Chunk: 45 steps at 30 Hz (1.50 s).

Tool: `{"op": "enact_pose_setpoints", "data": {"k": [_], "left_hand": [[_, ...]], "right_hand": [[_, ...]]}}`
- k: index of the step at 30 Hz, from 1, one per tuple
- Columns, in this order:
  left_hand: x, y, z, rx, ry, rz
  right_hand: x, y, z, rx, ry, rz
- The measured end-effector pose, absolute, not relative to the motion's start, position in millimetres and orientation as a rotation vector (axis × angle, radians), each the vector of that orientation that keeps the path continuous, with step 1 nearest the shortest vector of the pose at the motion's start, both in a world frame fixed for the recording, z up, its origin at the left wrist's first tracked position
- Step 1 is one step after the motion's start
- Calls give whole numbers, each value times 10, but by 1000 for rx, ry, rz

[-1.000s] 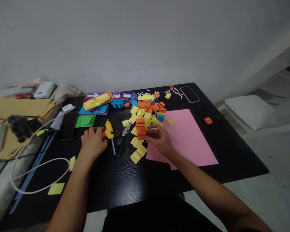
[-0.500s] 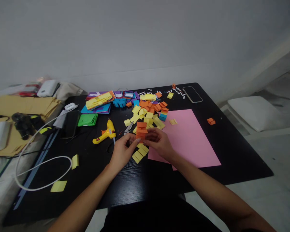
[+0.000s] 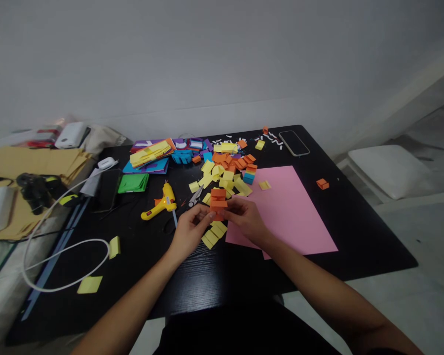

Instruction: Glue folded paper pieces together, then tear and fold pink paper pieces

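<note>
Between my two hands is a folded orange paper piece [image 3: 218,199], made of several stacked folds. My left hand [image 3: 191,225] pinches its lower left side, thumb in front. From the right, my right hand [image 3: 245,217] grips the same piece with thumb and fingers closed. Folded yellow paper pieces [image 3: 214,232] lie just below and behind it, and an orange pile [image 3: 230,160] sits farther back. A pair of scissors [image 3: 196,195] rests left of the held piece, its handles partly out of sight. Pink paper sheets [image 3: 288,212] lie under my right forearm.
A yellow glue gun [image 3: 165,203] lies left of my hands. Beyond it are green paper [image 3: 133,183] and a stack of yellow strips [image 3: 151,153]. A white cable [image 3: 64,288] loops over the left side. A phone [image 3: 294,143] lies at the back right.
Both hands stay on the orange piece, which has shifted very slightly right and down. My right fingers are drawn closer around it. The objects on the table keep their places.
</note>
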<state>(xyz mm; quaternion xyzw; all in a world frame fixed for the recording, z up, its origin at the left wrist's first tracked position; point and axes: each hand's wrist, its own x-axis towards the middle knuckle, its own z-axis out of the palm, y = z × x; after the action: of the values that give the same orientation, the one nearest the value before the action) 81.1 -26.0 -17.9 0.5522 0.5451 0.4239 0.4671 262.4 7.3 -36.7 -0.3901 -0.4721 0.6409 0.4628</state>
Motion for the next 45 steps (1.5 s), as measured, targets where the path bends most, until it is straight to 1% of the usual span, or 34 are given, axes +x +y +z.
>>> {"op": "enact_pose_setpoints", "data": {"k": [5,10,14,16,19,22,25,28,30,32,34,36,41,45], "left_hand": [[819,-265,-206,1360,1350,1010],[769,-247,-160,1453,1398,930],[473,-148,-30,1763,1637,963],[259,-77,-2,1890,1898,956],[-29,14,-57,2013,2362,653],[-199,64,-172,1974,2516,314],[-264,86,-238,1963,2451,177],[-268,97,-213,1933,2376,187],[-245,92,-158,1914,2340,305],[-197,69,-86,1974,2262,534],[-128,23,-7,2085,2082,780],[-39,-42,68,2149,1848,931],[224,-189,163,2198,1382,874],[362,-207,121,2302,1204,916]], "right_hand": [[2622,78,-371,-979,-1201,1552],[2614,66,-363,-926,-1088,1581],[2622,91,-370,-914,-1054,1550],[2633,118,-380,-926,-1054,1526],[2654,158,-400,-958,-1059,1513],[2671,182,-405,-993,-1071,1514],[2675,189,-392,-996,-1065,1529],[2675,189,-379,-991,-1047,1545],[2677,191,-377,-1001,-1044,1545],[2680,197,-379,-1011,-1039,1540],[2685,205,-382,-1019,-1022,1541],[2689,212,-384,-1025,-998,1551],[2693,219,-389,-1035,-949,1571],[2691,212,-398,-1036,-971,1561]]}}
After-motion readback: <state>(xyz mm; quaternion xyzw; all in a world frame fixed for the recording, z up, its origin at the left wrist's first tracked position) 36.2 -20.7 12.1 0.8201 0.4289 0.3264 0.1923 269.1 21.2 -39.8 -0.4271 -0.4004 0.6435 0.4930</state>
